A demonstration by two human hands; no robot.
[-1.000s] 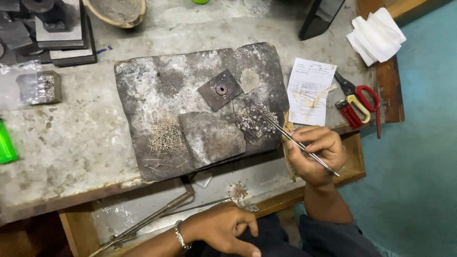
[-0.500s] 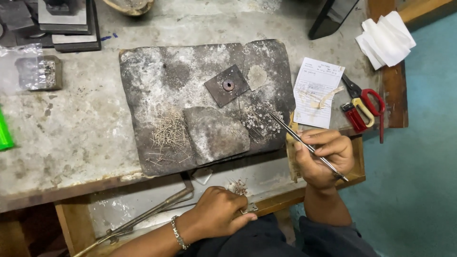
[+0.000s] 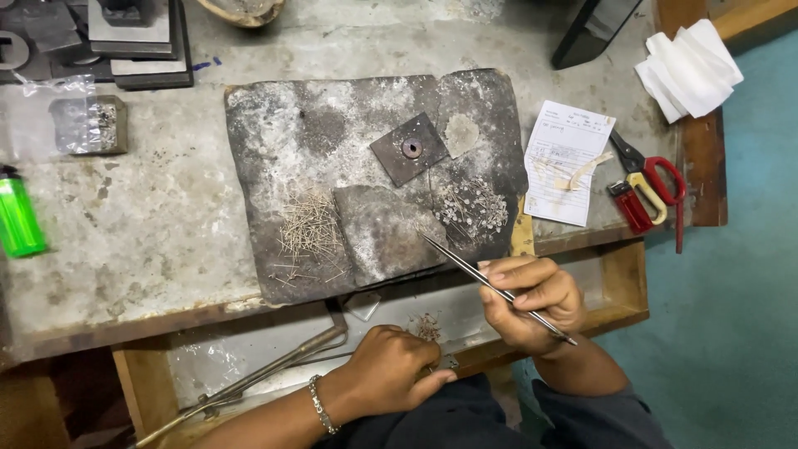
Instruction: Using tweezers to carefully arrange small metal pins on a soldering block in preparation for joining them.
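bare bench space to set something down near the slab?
Free: bench top between green lighter and charred slab; strip above the slab. Crowded: right of the slab, with paper slip and scissors; drawer, where the left hand rests.

Worn workbench point(image 3: 150, 241) bears charred block point(image 3: 332, 150), green lighter point(image 3: 18, 214), paper slip point(image 3: 567, 162), scissors point(image 3: 657, 179)

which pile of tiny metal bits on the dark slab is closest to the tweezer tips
The right-hand pile of small round-headed bits, just above the tweezers held in the right hand. The other pile, thin straight wires, lies farther left.
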